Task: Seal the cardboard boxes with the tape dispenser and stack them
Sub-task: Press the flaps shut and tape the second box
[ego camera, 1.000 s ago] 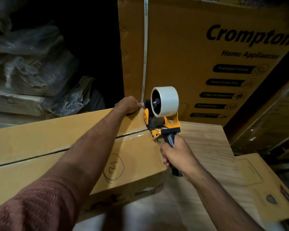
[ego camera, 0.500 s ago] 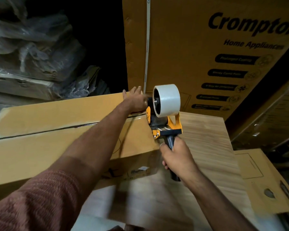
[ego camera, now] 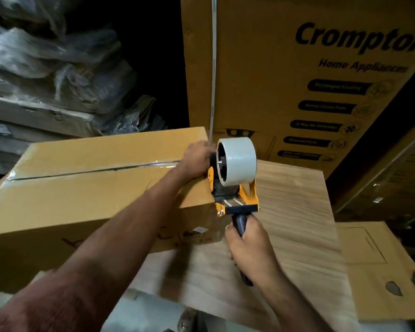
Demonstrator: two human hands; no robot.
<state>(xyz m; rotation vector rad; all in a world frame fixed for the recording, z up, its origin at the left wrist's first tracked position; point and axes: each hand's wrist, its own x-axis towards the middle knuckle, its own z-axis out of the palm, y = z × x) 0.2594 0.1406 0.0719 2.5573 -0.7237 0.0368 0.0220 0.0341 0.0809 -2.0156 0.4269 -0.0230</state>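
Note:
A long brown cardboard box (ego camera: 86, 195) lies on a wooden tabletop (ego camera: 292, 212), its two top flaps meeting in a dark seam with shiny clear tape over it. My left hand (ego camera: 195, 159) rests on the right end of the box top, over the seam; its fingers are hidden behind the dispenser. My right hand (ego camera: 248, 245) grips the black handle of an orange tape dispenser (ego camera: 233, 188) that stands at the box's right edge with a white tape roll on top.
A tall Crompton carton (ego camera: 297, 80) with a white strap stands right behind the table. Plastic-wrapped bundles (ego camera: 46, 75) are stacked at the back left. A flat brown box (ego camera: 379, 267) lies low at the right, beside the table.
The box has shifted right and nearer, showing more taped seam. My left hand stays at the right end of the box top. The dispenser remains at the box's right edge.

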